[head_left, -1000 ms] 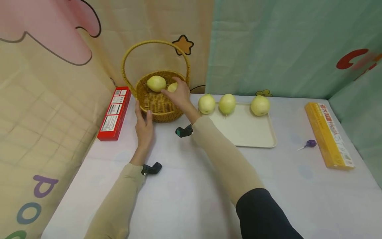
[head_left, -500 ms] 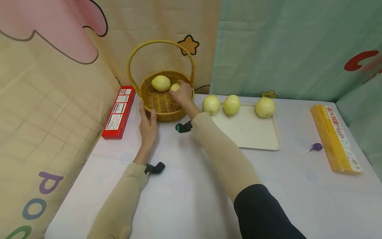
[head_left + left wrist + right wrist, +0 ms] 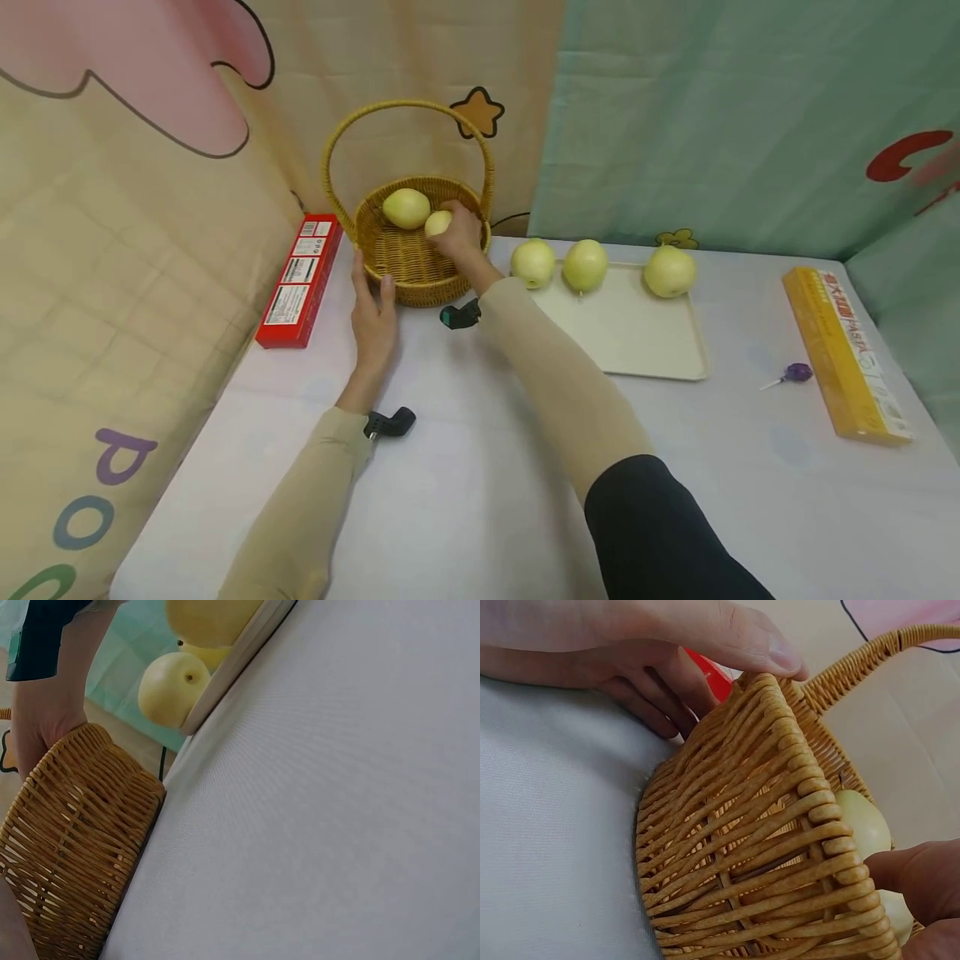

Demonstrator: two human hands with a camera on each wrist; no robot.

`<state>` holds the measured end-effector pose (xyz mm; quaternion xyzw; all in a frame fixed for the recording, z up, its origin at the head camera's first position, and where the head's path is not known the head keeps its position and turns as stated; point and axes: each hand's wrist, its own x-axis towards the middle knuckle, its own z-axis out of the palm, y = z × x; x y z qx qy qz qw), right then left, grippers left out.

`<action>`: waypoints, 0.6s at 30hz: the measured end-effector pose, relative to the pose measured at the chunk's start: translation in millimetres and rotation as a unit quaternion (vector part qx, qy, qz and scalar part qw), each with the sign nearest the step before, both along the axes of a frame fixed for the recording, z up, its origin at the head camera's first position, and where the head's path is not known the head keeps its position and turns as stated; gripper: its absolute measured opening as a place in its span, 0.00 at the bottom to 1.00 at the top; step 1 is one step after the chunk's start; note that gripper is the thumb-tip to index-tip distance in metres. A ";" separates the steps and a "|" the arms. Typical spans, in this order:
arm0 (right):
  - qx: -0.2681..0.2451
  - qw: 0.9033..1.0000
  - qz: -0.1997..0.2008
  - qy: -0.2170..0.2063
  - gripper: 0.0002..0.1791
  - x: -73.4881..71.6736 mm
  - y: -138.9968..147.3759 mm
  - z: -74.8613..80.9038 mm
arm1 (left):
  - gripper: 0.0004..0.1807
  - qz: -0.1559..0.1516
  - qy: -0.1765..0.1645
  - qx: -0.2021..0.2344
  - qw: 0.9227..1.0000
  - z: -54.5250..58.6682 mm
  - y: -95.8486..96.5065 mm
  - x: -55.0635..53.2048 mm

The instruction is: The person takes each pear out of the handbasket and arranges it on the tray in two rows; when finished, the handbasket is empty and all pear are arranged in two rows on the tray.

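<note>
A woven basket (image 3: 420,293) with a tall arched handle stands at the back left of the table. In the head view, one pale yellow-green pear (image 3: 407,208) lies inside near the rear wall. My right hand (image 3: 461,233) reaches over the basket's right rim and holds a second pear (image 3: 438,222) beside the first; part of that pear is hidden by the fingers. My left hand (image 3: 373,329) rests against the basket's front left, index finger and thumb straight and spread. In the right wrist view, the left thumb (image 3: 742,637) lies at the rim and the other fingers touch the outer wall.
A cream tray (image 3: 660,350) right of the basket bears three pears (image 3: 585,267) along its back edge. A red box (image 3: 300,279) lies left of the basket. Toward the right are a purple lollipop (image 3: 797,372) and a yellow pasta box (image 3: 847,358). Curtains hang behind.
My right hand's spread fingers have closed around the second pear and turned it slightly, showing more of it. My left hand stays at the basket. The head view has shifted a little.
</note>
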<state>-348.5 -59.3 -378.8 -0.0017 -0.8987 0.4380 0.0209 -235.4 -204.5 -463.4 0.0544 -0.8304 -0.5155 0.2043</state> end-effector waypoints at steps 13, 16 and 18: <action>-0.030 0.999 0.013 0.007 0.35 6.3 16.2 8.9 | 0.36 -0.010 0.001 0.002 1.000 -3.8 6.0 -2.8; -0.044 0.998 0.033 0.023 0.35 8.7 23.6 16.9 | 0.36 -0.007 -0.002 0.002 1.000 -4.1 5.8 -3.1; -0.053 0.997 0.046 0.034 0.35 12.0 28.2 23.5 | 0.36 -0.006 -0.003 -0.001 1.000 -4.2 4.3 -3.1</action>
